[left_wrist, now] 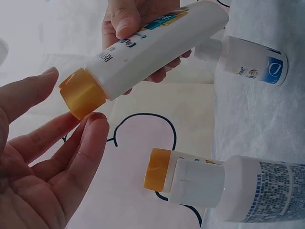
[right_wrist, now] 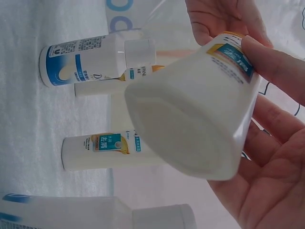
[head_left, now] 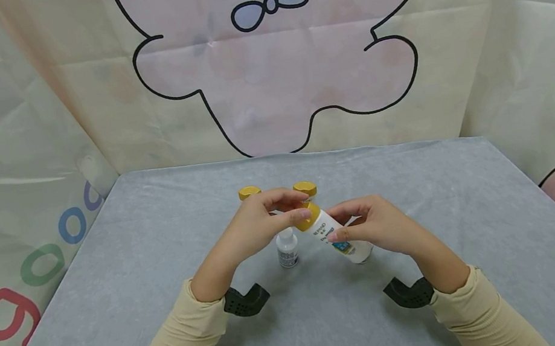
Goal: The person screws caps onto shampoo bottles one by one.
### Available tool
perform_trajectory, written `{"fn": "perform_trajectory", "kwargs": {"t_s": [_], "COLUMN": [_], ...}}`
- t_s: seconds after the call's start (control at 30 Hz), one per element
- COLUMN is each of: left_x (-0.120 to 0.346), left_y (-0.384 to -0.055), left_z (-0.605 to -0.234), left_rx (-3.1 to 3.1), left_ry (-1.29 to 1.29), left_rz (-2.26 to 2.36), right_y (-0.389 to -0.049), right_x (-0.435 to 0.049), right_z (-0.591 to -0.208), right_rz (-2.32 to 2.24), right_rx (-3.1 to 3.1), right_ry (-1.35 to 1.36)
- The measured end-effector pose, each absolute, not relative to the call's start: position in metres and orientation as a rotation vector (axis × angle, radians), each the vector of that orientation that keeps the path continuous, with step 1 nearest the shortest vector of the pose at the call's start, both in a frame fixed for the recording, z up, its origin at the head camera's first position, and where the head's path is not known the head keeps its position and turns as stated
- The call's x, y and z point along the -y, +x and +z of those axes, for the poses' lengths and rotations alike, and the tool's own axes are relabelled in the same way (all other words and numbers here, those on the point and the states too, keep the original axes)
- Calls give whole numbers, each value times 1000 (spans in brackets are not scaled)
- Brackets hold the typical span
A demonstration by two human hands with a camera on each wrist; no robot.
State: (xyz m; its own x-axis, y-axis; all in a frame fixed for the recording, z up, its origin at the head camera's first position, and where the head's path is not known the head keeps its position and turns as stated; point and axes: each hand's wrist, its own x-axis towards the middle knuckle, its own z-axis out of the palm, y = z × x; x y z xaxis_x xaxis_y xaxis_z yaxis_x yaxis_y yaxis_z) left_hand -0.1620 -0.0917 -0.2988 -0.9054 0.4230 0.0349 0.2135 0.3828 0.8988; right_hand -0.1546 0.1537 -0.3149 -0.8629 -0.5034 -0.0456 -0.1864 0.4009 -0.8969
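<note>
My right hand [head_left: 374, 224] grips a white shampoo bottle [left_wrist: 157, 47] with a yellow cap, holding it tilted above the table. Its thumb lies over the label [right_wrist: 233, 62], and the flat base faces the right wrist camera. My left hand [head_left: 263, 218] is at the yellow cap [left_wrist: 83, 93]. In the left wrist view its thumb stands a little away from the cap, while the fingertips are right at the cap's lower edge. Below the hands stands a small white bottle [head_left: 287, 249] with a white cap, its top partly covered by the left hand.
Two more yellow-capped bottles stand behind the hands; their caps [head_left: 249, 192] show, the bodies mostly hidden. Another white-capped bottle [left_wrist: 255, 59] with a blue label stands to the right. Grey cloth [head_left: 115, 322] covers the table, with printed curtains [head_left: 513, 66] around it.
</note>
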Motion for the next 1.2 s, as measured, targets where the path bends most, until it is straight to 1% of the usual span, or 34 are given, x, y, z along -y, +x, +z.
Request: {"fn": "perform_trajectory", "kwargs": {"t_s": [0.13, 0.57, 0.87, 1.2], "left_x": [91, 93, 97, 91], "left_y": [-162, -162, -162, -161], "left_z": [-299, -298, -295, -299], "left_rx": [-2433, -2431, -2373, -2519], "left_ry": [558, 676, 557, 476], "left_rz": [1542, 1524, 1616, 1513], "right_y": [-155, -155, -155, -155], "right_x": [-154, -154, -154, -153], "right_z": [-315, -315, -315, -315], "right_rz": [-1444, -1459, -1471, -1469], "right_rx": [-2358, -2342, -2349, -2357], "right_ry": [-599, -587, -553, -553]}}
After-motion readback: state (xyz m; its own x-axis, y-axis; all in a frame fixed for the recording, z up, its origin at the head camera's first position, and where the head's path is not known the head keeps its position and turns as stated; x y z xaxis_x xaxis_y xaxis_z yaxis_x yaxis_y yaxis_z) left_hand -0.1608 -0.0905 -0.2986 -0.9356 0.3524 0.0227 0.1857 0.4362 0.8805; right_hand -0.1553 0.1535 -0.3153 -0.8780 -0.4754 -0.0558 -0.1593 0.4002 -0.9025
